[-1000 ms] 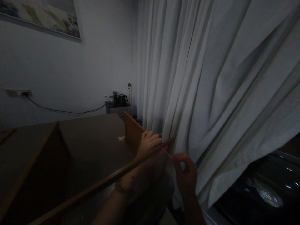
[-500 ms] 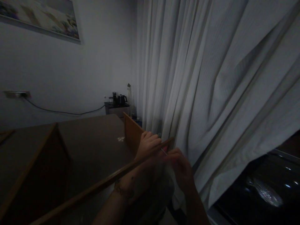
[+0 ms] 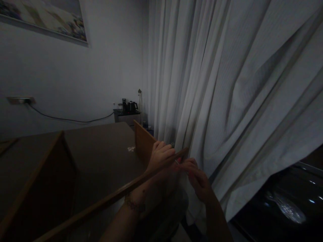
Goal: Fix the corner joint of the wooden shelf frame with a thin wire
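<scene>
My left hand (image 3: 160,155) grips the far end of a wooden board (image 3: 101,202), its fingers curled over the thin top edge by the corner. My right hand (image 3: 195,176) is pinched shut on a thin metal pin (image 3: 176,162) that touches the board's edge just right of the left fingers. The pin is small and dim; I cannot name it more exactly. A second upright board (image 3: 142,141) meets this corner from behind.
A dark brown panel (image 3: 101,151) lies flat behind the boards with a small white mark on it. White curtains (image 3: 227,84) hang close on the right. A small table with a kettle (image 3: 131,107) stands at the far wall. A dark glossy surface (image 3: 282,201) sits at lower right.
My right hand has moved up and left from below the board's end until its pinched fingers and the pin reach the board's edge. My left hand has kept its grip.
</scene>
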### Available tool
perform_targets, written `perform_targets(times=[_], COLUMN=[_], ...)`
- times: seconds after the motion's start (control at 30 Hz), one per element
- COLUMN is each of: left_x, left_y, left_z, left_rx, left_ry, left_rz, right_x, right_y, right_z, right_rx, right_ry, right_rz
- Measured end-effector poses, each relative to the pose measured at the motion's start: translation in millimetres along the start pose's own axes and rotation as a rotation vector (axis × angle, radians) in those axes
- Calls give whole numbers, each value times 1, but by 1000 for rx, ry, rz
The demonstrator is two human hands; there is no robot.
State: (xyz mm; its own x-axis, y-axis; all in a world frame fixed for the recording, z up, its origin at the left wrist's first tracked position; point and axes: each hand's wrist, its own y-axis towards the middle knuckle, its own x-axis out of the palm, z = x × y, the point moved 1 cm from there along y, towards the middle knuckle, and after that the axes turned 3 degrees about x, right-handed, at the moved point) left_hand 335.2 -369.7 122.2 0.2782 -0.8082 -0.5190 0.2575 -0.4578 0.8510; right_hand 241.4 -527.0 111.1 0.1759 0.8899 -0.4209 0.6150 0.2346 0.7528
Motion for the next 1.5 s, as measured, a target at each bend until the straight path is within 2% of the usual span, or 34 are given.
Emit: perform_targets(times=[0.1,0.23,0.53,0.93,1.23,1.5], left_x=[0,-2,-3,-5,-4,-5], left_y=[0,1,0,3,2,3], left_z=[1,3,4,6,5,5], left_rx=[-38,-46,-39,-35,-36,-50], left_ry=[11,9,-7,3,-17,3], left_rz=[-25,-37,-27,-41,-43,-78], right_x=[-7,-11,-8,2,11,15], right_y=[1,4,4,0,2,4], right_z=[5,6,7,9,3,-4], right_rx=[0,18,70,117,108,35], right_ry=[11,16,107,114,156,47], right_rz=[-72,-85,-14,103,176,293])
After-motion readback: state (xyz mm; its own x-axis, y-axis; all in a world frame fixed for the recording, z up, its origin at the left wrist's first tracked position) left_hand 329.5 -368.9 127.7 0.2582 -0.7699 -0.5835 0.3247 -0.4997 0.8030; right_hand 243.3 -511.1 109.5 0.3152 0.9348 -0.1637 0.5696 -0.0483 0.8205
